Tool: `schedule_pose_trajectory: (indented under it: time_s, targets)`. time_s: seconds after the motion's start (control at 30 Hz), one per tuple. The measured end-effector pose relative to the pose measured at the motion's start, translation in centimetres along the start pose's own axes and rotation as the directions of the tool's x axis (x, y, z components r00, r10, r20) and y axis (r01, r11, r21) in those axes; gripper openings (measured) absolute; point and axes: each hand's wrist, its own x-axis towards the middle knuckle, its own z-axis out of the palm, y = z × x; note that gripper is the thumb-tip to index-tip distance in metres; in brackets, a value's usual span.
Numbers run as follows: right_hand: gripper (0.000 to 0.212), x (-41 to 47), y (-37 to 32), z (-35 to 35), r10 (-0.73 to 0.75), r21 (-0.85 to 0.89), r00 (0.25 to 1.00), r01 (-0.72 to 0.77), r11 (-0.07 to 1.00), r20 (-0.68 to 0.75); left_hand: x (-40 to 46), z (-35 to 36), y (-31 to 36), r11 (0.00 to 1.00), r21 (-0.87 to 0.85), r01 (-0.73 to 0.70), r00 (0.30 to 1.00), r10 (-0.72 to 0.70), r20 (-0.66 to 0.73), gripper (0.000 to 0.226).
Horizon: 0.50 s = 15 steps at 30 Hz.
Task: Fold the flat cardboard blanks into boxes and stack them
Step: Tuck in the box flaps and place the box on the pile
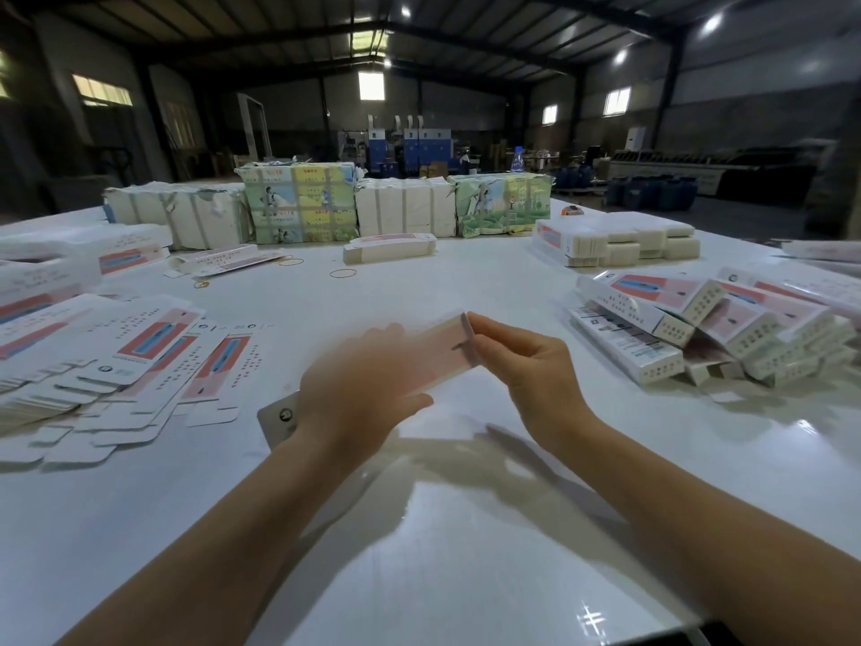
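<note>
A pink and white cardboard box (440, 354) is held over the middle of the white table (466, 529), partly folded into shape. My left hand (358, 389) grips its near end; the hand is blurred. My right hand (526, 366) pinches the flap at its far end between thumb and fingers. A heap of flat blanks (135, 366) lies spread at the left. Several folded boxes (708, 328) are piled at the right.
Wrapped bundles (298, 202) of blanks line the table's far side, with a small stack (389, 248) in front and white stacks (619, 244) at the far right. Rubber bands (343, 273) lie on the table. A water bottle (517, 159) stands behind.
</note>
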Motion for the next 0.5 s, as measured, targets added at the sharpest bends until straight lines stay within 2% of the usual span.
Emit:
schedule_pose_trajectory:
  time_s: [0.17, 0.33, 0.4, 0.5]
  targets:
    - [0.035, 0.39, -0.14, -0.1, 0.127, 0.215, 0.992, -0.124, 0.969, -0.002, 0.02, 0.08, -0.17, 0.997, -0.033, -0.07, 0.994, 0.067, -0.087, 0.075]
    - [0.015, 0.06, -0.62, -0.14, 0.089, 0.283, 0.995, -0.1, 0.954, 0.049, 0.05, 0.2, -0.36, 0.996, -0.04, -0.081, 0.987, 0.075, -0.146, 0.074]
    - [0.018, -0.1, -0.68, -0.09, 0.071, 0.275, 0.996, -0.08, 0.958, 0.045, 0.06, 0.19, -0.38, 0.996, -0.041, -0.081, 0.987, 0.074, -0.145, 0.074]
    - [0.012, -0.26, -0.46, 0.05, -0.014, 0.069, 0.999, 0.017, 0.997, -0.036, 0.1, 0.11, -0.29, 0.996, -0.04, -0.079, 0.989, 0.073, -0.131, 0.074]
